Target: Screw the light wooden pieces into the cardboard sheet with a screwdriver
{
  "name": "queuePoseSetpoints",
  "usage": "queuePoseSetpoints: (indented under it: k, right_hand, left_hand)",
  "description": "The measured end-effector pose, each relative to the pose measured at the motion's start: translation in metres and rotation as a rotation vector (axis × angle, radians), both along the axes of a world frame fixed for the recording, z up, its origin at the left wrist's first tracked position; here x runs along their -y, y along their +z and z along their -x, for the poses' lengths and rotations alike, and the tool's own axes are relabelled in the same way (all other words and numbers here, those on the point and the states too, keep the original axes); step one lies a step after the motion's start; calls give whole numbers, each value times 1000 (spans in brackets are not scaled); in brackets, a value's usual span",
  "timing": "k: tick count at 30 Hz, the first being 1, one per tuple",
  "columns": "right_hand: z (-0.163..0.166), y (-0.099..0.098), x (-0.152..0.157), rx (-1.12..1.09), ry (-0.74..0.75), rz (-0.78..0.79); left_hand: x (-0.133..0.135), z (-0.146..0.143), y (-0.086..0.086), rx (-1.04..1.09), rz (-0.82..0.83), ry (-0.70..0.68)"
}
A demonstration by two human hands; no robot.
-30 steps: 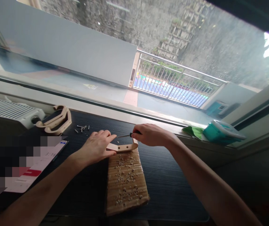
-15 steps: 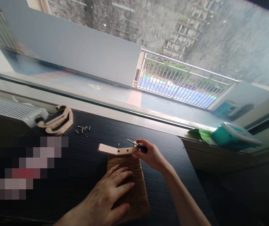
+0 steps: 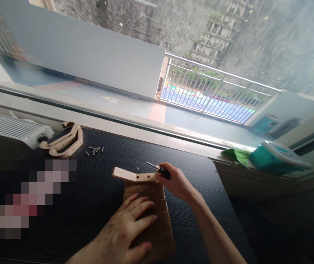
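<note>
My left hand (image 3: 130,223) lies flat, fingers spread, on a corrugated cardboard sheet (image 3: 162,223) strewn with several small bits. My right hand (image 3: 174,180) is closed round a small black-handled screwdriver (image 3: 159,168) and also pinches the right end of a bent pale wooden piece (image 3: 132,176) with holes in its side. That piece sits at the cardboard's far edge, its left end raised. Both rest on a dark wood-grain table (image 3: 96,198).
A stack of curved wooden parts (image 3: 63,141) lies at the table's far left, with several loose screws (image 3: 95,150) beside it. A white radiator (image 3: 11,128) is at the left. On the sill at right are a teal box (image 3: 279,157) and a green cloth (image 3: 235,156).
My left hand left the wooden piece and came back to lie flat on the cardboard. My right hand drew nearer, now holding both screwdriver and the piece's end.
</note>
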State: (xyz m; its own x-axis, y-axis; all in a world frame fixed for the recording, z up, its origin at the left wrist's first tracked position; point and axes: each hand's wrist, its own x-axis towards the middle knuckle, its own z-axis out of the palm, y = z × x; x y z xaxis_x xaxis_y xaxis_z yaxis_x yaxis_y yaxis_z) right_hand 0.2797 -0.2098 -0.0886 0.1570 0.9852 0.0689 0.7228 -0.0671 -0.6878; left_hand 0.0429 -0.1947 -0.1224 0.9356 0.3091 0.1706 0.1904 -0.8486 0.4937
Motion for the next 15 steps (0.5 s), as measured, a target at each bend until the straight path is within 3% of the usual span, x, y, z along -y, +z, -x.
queuePoseSetpoints:
  k: [4, 7, 11, 15]
  right_hand:
    - [2, -1, -1, 19, 3, -14]
    - [3, 10, 3, 30, -25, 14]
    - [0, 45, 13, 109, -53, 47]
    - [7, 83, 15, 354, 120, 32]
  left_hand:
    - [1, 0, -1, 5, -21, 7]
    - [3, 0, 1, 14, -47, -1]
    - [-2, 2, 12, 109, -132, 43]
    - [-32, 8, 29, 279, -284, 317]
